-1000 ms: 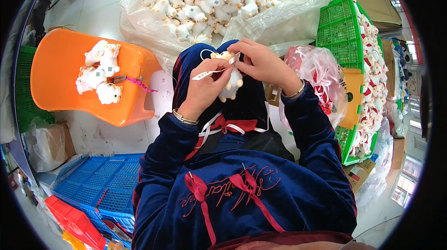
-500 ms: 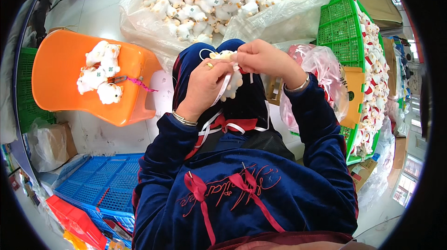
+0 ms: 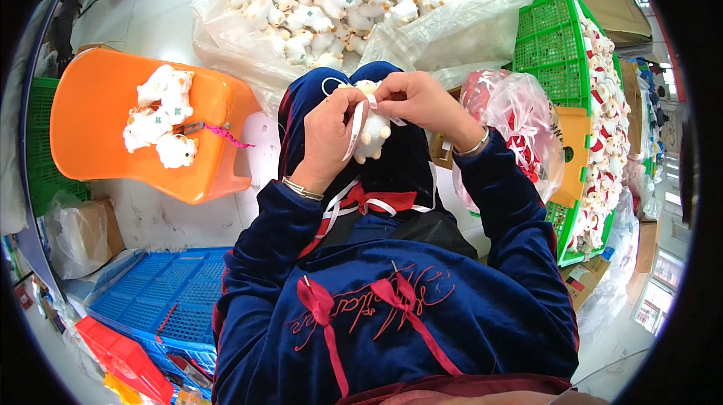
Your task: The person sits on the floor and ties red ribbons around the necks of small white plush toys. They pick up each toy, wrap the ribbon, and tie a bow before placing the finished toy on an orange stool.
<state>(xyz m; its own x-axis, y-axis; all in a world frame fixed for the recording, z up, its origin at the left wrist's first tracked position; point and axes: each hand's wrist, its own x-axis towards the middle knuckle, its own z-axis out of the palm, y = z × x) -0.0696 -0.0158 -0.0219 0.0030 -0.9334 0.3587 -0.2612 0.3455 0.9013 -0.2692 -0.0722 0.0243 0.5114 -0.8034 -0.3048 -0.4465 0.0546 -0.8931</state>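
Note:
Over my lap, a small white plush toy hangs upright between my two hands. A white ribbon runs round its neck, with one tail hanging down beside the body. My left hand is closed at the toy's side, with thumb and fingers pinching the ribbon by the neck. From the other side my right hand pinches the ribbon in front of the toy's neck. A thin white loop of cord stands out near the toy's head. My fingers hide part of the head and the ribbon.
A large clear plastic bag full of white plush toys lies ahead. On the left, an orange stool carries several toys and scissors. To the right are a pink plastic bag and a green crate beside ribboned toys. A blue crate stands lower left.
My right hand has come down a little and to the right, and its wrist has turned. My left hand has tilted more upright. More of the toy's body and the ribbon at its neck now shows.

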